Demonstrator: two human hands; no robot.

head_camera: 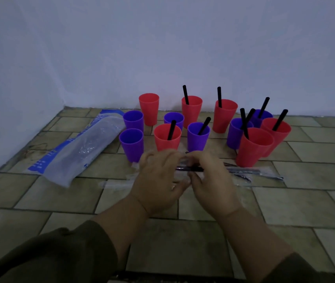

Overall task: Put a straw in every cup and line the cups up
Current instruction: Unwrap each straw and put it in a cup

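Tiled floor (305, 201): beige-brown rectangular tiles w/ dark grout, laid brick-style. It meets a plain pale wall (162, 48). Light is dim & bluish.

Twelve smooth, tapered plastic cups stand upright in a loose cluster near the wall, not in a line: six red, six purple. Black straws, straight rigid tubes, lean in eight of them. Four cups have none:
- back-left red cup (148, 109)
- rear-left purple cup (133, 120)
- front-left purple cup (131, 144)
- middle purple cup (173, 119)

Most straws tilt up & to the right. The two in the rear red cups are near upright.

In front of the cups, the left grip (158, 180) and right grip (211, 180), both bare hands, sit close together just above the floor. Both are clenched on one wrapped straw (189, 170), black inside crinkly clear film. Its long axis runs approx. left-right, roughly level w/ the floor, ends hidden behind the hands. Blur hides the exact finger placement.

More wrapped straws, the spare straws (254, 173), lie on the tiles to the right, just in front of the nearest red cup, long axes also left-right. Empty clear wrappers (117, 183) lie flat by the left grip. A limp clear plastic bag (81, 148) w/ blue print lies diagonally left of the cups, its far end just beside the rear-left purple cup. Dark olive sleeves (60, 252) cover the forearms.
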